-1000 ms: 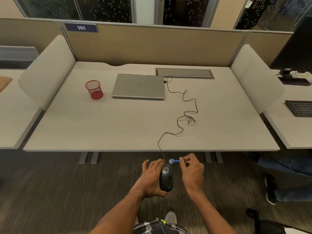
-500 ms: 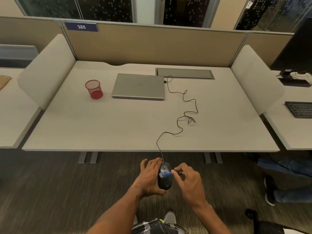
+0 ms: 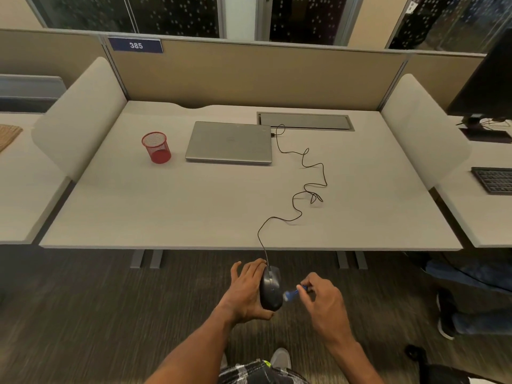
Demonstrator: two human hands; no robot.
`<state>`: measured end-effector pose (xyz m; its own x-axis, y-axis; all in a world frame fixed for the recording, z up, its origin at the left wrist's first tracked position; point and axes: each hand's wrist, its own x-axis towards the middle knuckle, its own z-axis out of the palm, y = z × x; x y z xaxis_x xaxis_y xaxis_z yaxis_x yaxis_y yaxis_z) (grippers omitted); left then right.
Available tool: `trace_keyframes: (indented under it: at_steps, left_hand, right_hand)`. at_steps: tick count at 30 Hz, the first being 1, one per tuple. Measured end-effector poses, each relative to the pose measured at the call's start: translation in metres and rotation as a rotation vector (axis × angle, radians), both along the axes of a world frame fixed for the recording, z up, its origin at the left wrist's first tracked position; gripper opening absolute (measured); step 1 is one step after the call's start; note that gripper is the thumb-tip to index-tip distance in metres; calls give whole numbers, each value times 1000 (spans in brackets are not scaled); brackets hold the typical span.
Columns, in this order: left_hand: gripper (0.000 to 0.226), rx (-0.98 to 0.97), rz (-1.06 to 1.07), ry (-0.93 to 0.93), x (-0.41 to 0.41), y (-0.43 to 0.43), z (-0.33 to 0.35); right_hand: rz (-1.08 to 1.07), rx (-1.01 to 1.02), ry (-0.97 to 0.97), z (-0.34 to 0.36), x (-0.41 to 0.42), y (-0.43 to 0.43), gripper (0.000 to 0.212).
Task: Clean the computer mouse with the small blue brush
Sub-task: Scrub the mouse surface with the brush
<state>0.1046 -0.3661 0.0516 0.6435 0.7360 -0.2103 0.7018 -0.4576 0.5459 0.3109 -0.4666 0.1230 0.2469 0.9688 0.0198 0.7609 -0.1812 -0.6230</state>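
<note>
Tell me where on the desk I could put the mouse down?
The near left of the desk, in front of the red cup and laptop, is bare. The right middle is crowded by the looping cable.

Evenly lit from overhead, soft and warm, with no harsh glare on the worktop (image 3: pixel 194 206). Only faint, diffuse shadows beneath the laptop (image 3: pixel 229 141) and red mesh cup (image 3: pixel 156 147). Dark beyond the windows (image 3: pixel 177 15), speckled with small light dots. Strong wide-angle bowing toward the edges, curving the partitions (image 3: pixel 80 117). Smeared with motion blur across the carpet (image 3: pixel 83 322) and around both hands, so the brush (image 3: pixel 291 294) bristles perhaps merged into a pale streak.
</note>
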Motion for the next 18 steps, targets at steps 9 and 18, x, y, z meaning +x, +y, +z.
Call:
trace_keyframes:
  at_steps: [9, 18]
  left_hand:
    - [128, 23, -18, 21, 1, 0, -2]
    - [127, 2, -1, 29, -2, 0, 1]
  right_hand:
    - [-67, 29, 218, 14, -14, 5, 15]
    - [-151, 41, 242, 11, -14, 5, 15]
